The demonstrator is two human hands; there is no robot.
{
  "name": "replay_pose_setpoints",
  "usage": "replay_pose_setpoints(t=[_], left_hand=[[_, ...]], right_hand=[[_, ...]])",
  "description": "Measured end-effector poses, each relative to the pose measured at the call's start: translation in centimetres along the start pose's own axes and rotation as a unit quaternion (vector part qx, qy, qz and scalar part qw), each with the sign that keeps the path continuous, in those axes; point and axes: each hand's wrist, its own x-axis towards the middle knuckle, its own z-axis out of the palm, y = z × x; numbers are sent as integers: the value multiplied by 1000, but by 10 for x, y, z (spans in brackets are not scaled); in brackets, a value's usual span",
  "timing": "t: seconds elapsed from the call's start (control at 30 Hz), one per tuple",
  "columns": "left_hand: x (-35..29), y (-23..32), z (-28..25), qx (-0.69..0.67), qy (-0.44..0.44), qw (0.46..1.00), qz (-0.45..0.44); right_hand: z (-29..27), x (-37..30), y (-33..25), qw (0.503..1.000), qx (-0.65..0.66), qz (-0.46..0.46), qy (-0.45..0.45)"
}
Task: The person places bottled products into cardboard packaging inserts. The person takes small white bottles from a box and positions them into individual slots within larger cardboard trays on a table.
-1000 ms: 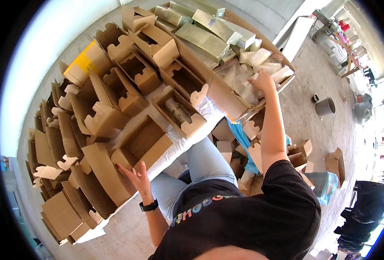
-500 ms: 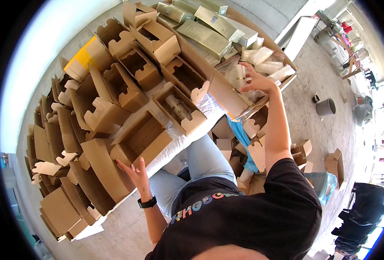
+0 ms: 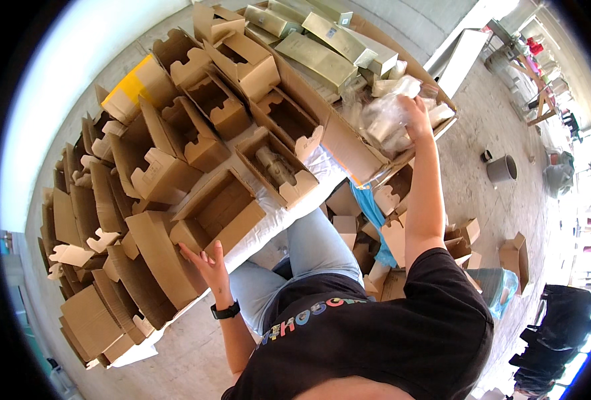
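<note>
Over the large carton (image 3: 349, 147) at the upper right, my right hand (image 3: 417, 119) is closed on a clear plastic bag (image 3: 390, 112), which looks crumpled and has something pale inside. Other pale, plastic-wrapped pieces (image 3: 440, 115) lie around it in the carton. My left hand (image 3: 210, 268), wearing a dark wristwatch, has its fingers spread against the near side of an open brown cardboard box (image 3: 221, 212), which has nothing visible in it. Just beyond that box stands another open box (image 3: 295, 190) with a clear-wrapped object (image 3: 275, 165) inside.
Rows of open cardboard boxes (image 3: 155, 170) cover the table to the left, one bearing yellow tape (image 3: 129, 83). Gold-coloured boxes (image 3: 317, 61) fill the far part of the carton. Loose boxes and blue plastic (image 3: 369, 210) lie below it. A grey bin (image 3: 502, 168) stands on the floor.
My right hand has gone from open above the wrapped pieces to closed on the clear plastic bag, shifting slightly right and lifting it. My left hand has stayed at the box.
</note>
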Motion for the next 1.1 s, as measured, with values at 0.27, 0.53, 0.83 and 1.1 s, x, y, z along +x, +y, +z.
replay_pose_setpoints(t=[0.27, 0.53, 0.83, 1.1], left_hand=[[2, -2, 0, 9, -2, 999, 35], [11, 43, 8, -59, 53, 993, 82], [10, 44, 7, 91, 112, 959, 243], [18, 51, -2, 149, 41, 937, 313]], right_hand=[[-11, -2, -5, 982, 187, 38, 12], [0, -14, -22, 968, 208, -137, -28], [71, -89, -58, 885, 428, -80, -166], [169, -175, -11, 859, 437, 90, -251]])
